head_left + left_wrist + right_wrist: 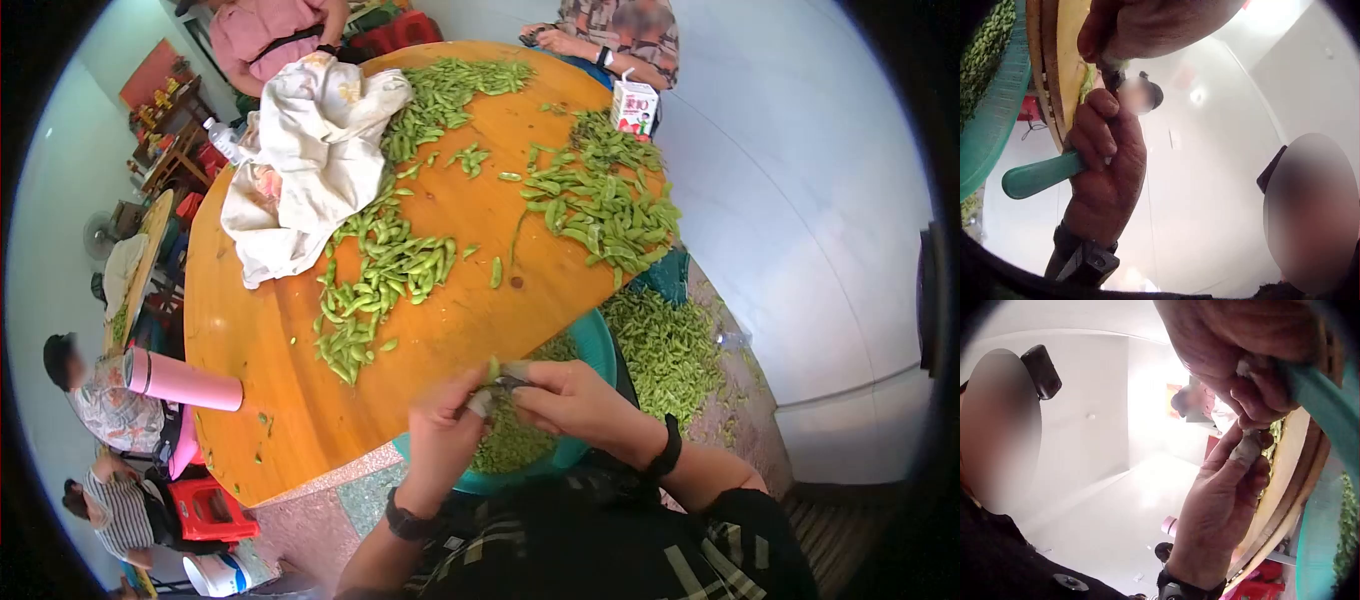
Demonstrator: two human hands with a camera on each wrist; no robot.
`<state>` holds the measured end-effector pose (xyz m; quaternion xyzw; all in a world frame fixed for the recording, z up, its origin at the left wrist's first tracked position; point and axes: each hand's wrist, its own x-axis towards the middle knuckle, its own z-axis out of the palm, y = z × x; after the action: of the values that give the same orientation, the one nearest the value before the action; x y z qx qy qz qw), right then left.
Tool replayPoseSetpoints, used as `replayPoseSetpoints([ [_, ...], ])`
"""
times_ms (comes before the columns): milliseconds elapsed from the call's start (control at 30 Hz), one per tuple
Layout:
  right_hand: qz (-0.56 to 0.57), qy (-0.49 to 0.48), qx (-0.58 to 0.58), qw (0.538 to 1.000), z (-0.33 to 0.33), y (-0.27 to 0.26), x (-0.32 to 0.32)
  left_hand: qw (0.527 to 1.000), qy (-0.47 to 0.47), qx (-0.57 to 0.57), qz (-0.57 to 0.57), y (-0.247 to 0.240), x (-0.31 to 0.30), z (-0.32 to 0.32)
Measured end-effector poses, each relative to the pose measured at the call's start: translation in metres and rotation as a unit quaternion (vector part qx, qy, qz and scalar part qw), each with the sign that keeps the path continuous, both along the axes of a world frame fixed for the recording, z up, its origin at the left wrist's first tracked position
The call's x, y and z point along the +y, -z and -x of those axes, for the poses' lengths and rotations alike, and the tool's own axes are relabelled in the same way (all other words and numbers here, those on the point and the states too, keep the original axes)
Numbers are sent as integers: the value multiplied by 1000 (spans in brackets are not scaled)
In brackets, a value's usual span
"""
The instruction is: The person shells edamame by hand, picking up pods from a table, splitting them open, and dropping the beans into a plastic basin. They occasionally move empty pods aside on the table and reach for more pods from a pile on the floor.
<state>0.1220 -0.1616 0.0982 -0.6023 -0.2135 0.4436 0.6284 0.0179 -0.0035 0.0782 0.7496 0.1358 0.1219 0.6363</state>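
Over a teal basin (598, 350) of small green pieces, both hands meet fingertip to fingertip. The left hand (445, 425) (1160, 28) (1213, 503) pinches a green pod (492, 370); a whitish wrap (480, 403) (1246, 449) covers its thumb tip. Fingers of the right hand (585, 402) (1107, 169) (1241, 344) curl round a tool with a teal handle (1044, 177) (1329, 409), whose dark end (1112, 77) lies between the hands. The fingers partly hide the pod and the tool's end.
Green pods (395, 265) lie in piles on the round wooden table (290, 400), beside a white cloth (315, 150), a pink bottle (185, 380) and a drink carton (634, 105). More pods (665, 355) cover the floor at right. Other people sit around.
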Motion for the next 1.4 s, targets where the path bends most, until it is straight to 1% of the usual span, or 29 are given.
replayPoseSetpoints([
  [33, 8, 18, -17, 1000, 1, 2, -1, 1000, -9, -3, -3, 4, 0, -1],
  [67, 3, 8, -21, 1000, 1, 3, 0, 997, 5, -17, -70, 9, 0, -3],
  [133, -22, 60, 34, 997, -4, 6, 0, 981, 18, -37, -191, -3, 3, -7],
  [167, -26, 52, 31, 998, -10, 7, 2, 980, 11, -39, -195, -8, 14, -12],
  [233, 7, 108, -36, 994, -31, 6, 8, 931, -73, -57, -353, -18, 45, -18],
  [267, 2, 104, -38, 994, -45, 5, 13, 929, -77, -58, -357, -25, 61, -23],
  [333, 30, 150, -156, 976, -67, 7, 19, 873, -189, 64, -446, -35, 87, -28],
  [367, 27, 148, -157, 976, -73, 13, 18, 871, -192, 63, -447, -31, 97, -29],
  [433, 43, 165, -256, 951, -84, 20, 21, 818, -155, 121, -541, -15, 116, -38],
  [467, 42, 165, -258, 951, -82, 21, 22, 805, -156, 156, -550, -8, 119, -41],
  [500, 34, 154, -269, 950, -77, 24, 22, 805, -156, 156, -551, -11, 117, -41],
  [567, 29, 149, -278, 949, -64, 25, 22, 809, -197, 133, -537, -20, 109, -39],
  [600, 0, 143, -287, 947, -54, 19, 24, 811, -189, 132, -538, -25, 103, -38],
  [633, -27, 138, -295, 945, -45, 14, 27, 871, -172, 102, -449, -29, 95, -35],
  [667, -33, 123, -267, 955, -38, 12, 29, 920, -153, 74, -352, -29, 87, -32],
  [700, -26, 129, -264, 956, -34, 10, 31, 923, -145, 76, -349, -25, 78, -28],
  [733, -23, 79, -208, 975, -30, 7, 33, 955, -94, 27, -280, -19, 66, -25],
  [767, -21, 28, -149, 988, -27, 4, 33, 977, -44, -21, -208, -15, 55, -23],
  [800, -17, 34, -146, 989, -22, 1, 34, 988, -21, 20, -149, -24, 42, -19],
  [867, -4, 3, -61, 998, -15, -4, 32, 986, -23, 22, -165, -20, 28, -15],
  [900, -1, 4, -59, 998, -14, -1, 29, 982, -31, 20, -184, -17, 23, -13],
  [933, 1, -3, -70, 998, -13, 3, 25, 969, -30, -32, -242, -8, 23, -13],
  [967, 3, -9, -80, 997, -12, 6, 22, 970, -29, -32, -239, -7, 18, -11],
  [1033, 7, -4, -70, 998, -7, 9, 17, 954, -30, -45, -295, -9, 7, -8],
  [1100, 12, 2, -60, 998, -2, 13, 12, 949, -28, -46, -312, -3, 1, -6],
  [1167, -32, 28, -73, 996, 4, 18, 10, 943, -26, -50, -329, 1, -6, -2],
  [1300, -28, 67, -42, 996, 20, 24, 8, 938, -25, -46, -343, 11, -15, 2],
  [1367, -63, 102, 110, 987, 27, 23, 9, 936, -22, -53, -347, 18, -18, 2],
  [1400, -47, 111, 128, 984, 29, 25, 8, 937, -32, -65, -342, 20, -19, 1],
])
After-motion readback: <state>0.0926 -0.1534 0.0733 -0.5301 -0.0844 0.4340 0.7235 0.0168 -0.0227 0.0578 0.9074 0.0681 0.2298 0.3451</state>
